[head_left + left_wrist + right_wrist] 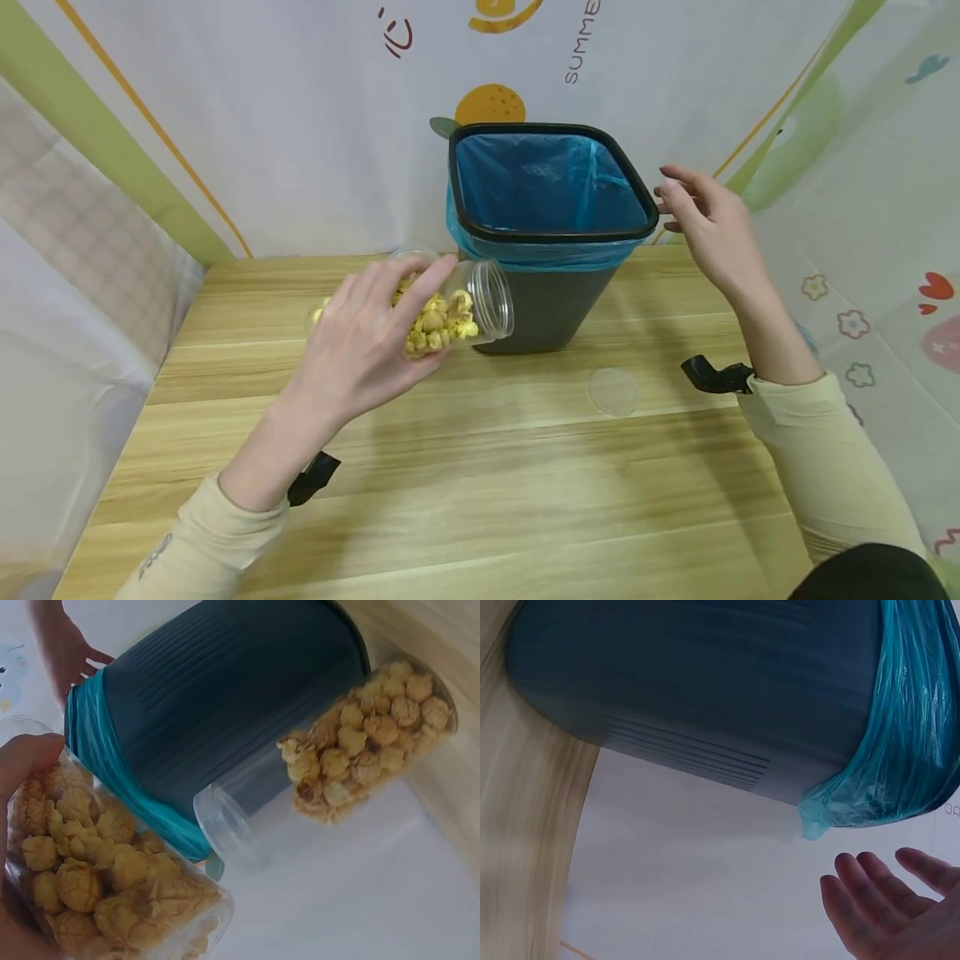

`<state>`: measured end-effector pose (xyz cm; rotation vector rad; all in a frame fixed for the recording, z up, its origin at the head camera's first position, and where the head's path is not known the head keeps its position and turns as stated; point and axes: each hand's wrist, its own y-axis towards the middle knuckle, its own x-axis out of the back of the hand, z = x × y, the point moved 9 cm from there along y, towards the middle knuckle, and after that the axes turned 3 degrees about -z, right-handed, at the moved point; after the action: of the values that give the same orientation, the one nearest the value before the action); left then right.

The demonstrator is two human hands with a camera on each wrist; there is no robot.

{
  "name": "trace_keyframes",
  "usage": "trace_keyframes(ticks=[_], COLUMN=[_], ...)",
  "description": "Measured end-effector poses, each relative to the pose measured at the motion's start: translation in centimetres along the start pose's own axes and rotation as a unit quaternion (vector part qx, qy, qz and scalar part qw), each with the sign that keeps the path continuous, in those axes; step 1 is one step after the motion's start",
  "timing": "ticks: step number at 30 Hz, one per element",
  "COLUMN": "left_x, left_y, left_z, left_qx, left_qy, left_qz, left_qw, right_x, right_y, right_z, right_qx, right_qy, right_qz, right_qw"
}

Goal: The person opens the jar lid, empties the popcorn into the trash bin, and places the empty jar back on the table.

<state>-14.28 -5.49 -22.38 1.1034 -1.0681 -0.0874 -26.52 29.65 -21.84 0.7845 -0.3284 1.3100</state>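
My left hand grips a clear plastic jar of popcorn, tipped on its side with its uncapped mouth facing right. The jar is in front of a dark trash bin, its mouth overlapping the bin's side in the head view. Behind that hand stands a second clear jar, partly filled with popcorn and mostly hidden in the head view. My right hand is just right of the bin's black rim, fingers relaxed and holding nothing. A blue plastic bag lines the bin and folds over its rim.
A translucent round disc lies on the wood-grain table, in front of the bin and to its right. Printed white curtains hang close behind the table and along both sides.
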Motion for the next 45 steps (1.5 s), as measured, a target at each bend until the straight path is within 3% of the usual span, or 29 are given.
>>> trace_keyframes(ticks=[23, 32, 45], left_x=[1.2, 1.6, 1.1], left_y=[3.4, 5.0, 9.2], left_z=[2.2, 3.0, 3.9], left_qx=[-0.025, -0.02, -0.02], left_qy=[0.034, 0.025, 0.021], left_qz=[0.027, 0.024, 0.023], left_qw=[0.9987, 0.9992, 0.9993], right_x=[-3.0, -3.7, -4.5], right_y=[2.5, 2.5, 2.1], right_z=[0.5, 0.1, -0.4], right_qx=[-0.04, -0.056, -0.085], right_qy=[-0.005, 0.061, 0.167], right_qz=[0.081, 0.081, 0.084], right_qw=[0.996, 0.993, 0.979])
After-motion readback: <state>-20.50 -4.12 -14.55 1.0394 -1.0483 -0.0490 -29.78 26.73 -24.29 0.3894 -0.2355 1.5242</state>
